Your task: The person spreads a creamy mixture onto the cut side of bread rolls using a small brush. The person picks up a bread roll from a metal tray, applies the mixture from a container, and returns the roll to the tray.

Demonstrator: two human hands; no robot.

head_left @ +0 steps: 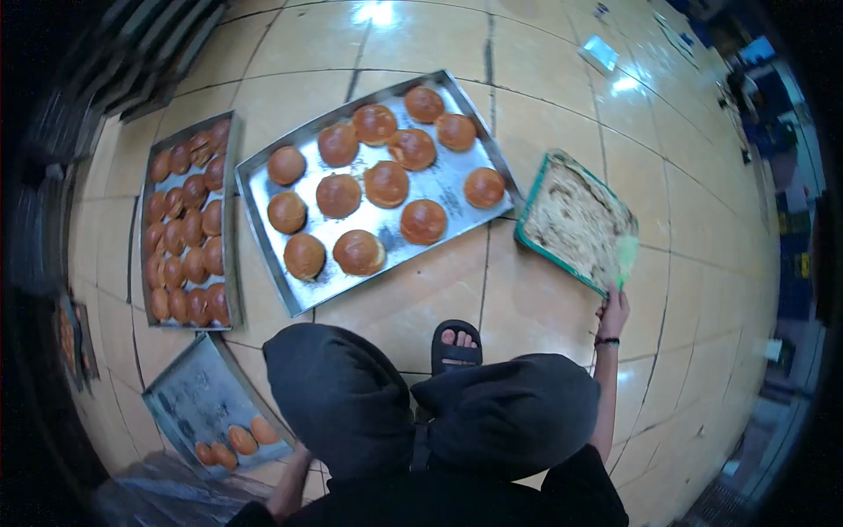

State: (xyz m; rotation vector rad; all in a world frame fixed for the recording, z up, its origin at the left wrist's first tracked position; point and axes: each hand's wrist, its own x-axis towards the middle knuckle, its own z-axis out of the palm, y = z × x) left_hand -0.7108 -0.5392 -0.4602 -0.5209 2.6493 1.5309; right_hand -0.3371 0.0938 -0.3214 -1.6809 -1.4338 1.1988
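Note:
My right hand (614, 311) is closed round the handle of a pale green spatula (626, 256). Its blade rests at the near right corner of a green rectangular tub (540, 241) filled with a cream and brown streaked spread (572, 211). At the lower left, my left hand (300, 458) is beside the corner of a metal tray (198, 386) that has several buns (243, 440) along its near side. My knee and the dim light hide the left fingers. Between the two sides lies a large metal tray (395, 259) with several glossy round brown buns (386, 184).
A narrower metal tray (233, 263) packed with buns lies at the left. Stacked dark trays (162, 53) stand at the far left. Clear plastic (171, 492) is at the lower left. My sandalled foot (457, 345) is on the tiled floor (421, 44) behind the large tray.

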